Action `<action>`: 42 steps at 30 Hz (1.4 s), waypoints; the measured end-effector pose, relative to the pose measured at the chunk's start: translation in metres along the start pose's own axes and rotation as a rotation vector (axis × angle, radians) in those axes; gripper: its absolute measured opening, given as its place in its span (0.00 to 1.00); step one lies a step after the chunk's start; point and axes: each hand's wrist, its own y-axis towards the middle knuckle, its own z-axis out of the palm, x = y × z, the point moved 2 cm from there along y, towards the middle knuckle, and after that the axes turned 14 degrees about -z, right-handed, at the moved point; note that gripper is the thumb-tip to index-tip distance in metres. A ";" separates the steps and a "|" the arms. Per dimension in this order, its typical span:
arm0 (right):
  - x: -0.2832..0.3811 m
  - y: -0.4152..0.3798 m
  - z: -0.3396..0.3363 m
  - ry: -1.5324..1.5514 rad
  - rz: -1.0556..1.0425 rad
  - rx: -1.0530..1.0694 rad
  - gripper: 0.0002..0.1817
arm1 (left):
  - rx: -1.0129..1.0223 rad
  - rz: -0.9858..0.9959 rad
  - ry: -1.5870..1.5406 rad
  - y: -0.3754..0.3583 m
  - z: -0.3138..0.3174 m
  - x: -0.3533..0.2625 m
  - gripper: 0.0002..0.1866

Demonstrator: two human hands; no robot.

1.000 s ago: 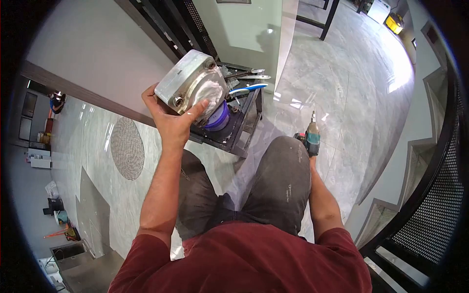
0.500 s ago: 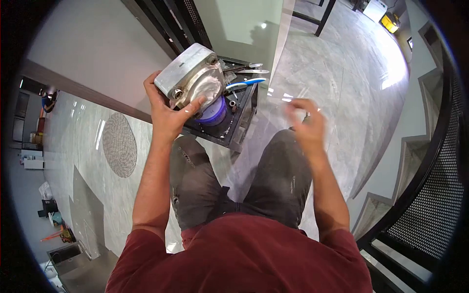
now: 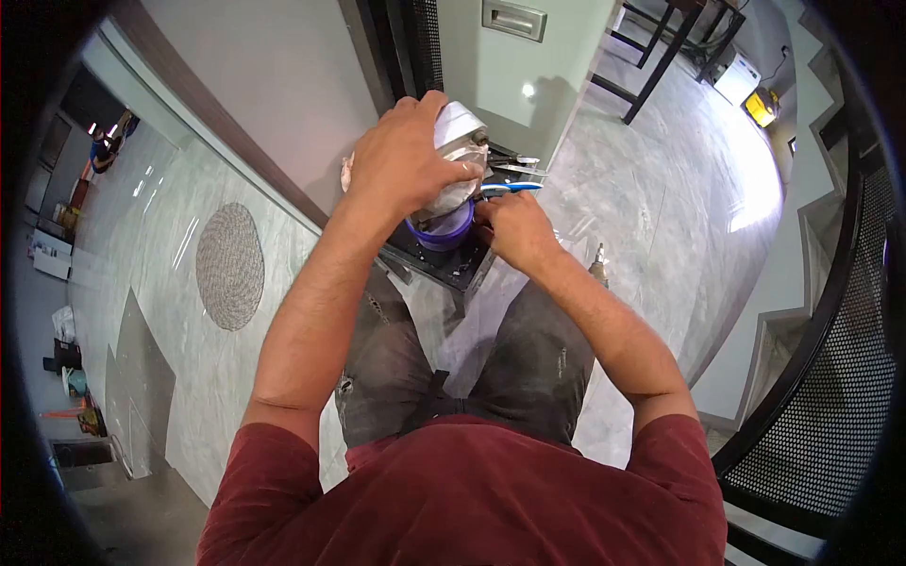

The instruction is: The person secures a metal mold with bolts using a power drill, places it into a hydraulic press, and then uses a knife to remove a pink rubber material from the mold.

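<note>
My left hand (image 3: 401,156) is wrapped over a silver metal block (image 3: 460,125) with a bolt hole at its corner and whitish grease on its rounded face. The hand covers much of the block, which is tilted above a purple-rimmed tub (image 3: 444,233). Just right of the tub my right hand (image 3: 521,229) reaches low onto a black tray-topped stand (image 3: 422,261). Its fingers are curled in, with the tips partly hidden, so what they pinch does not show. Beyond it lies a blue-and-white brush (image 3: 514,187).
Several metal tools (image 3: 517,164) lie at the stand's back edge. A drill-like tool (image 3: 598,264) is on the floor beside my right forearm. A pale cabinet panel (image 3: 500,85) stands behind. Stairs with a black mesh railing (image 3: 830,406) are at the right, a round mat (image 3: 229,267) at the left.
My right hand has moved from over the floor at right in to the stand beside the tub. My left hand now covers the block from above, and the view has shifted.
</note>
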 end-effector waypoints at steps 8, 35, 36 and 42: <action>-0.051 0.005 -0.036 0.546 0.345 -0.177 0.18 | 0.067 0.112 -0.159 0.007 0.003 0.016 0.40; -0.038 0.113 -0.113 0.741 0.270 0.017 0.13 | -0.006 0.045 -0.132 0.003 0.012 0.019 0.59; -0.035 0.113 -0.114 0.691 0.274 0.012 0.13 | -0.021 0.059 -0.133 0.003 0.013 0.019 0.59; -0.023 0.116 -0.128 0.462 0.245 0.068 0.14 | -0.036 0.065 -0.110 0.002 0.011 0.018 0.58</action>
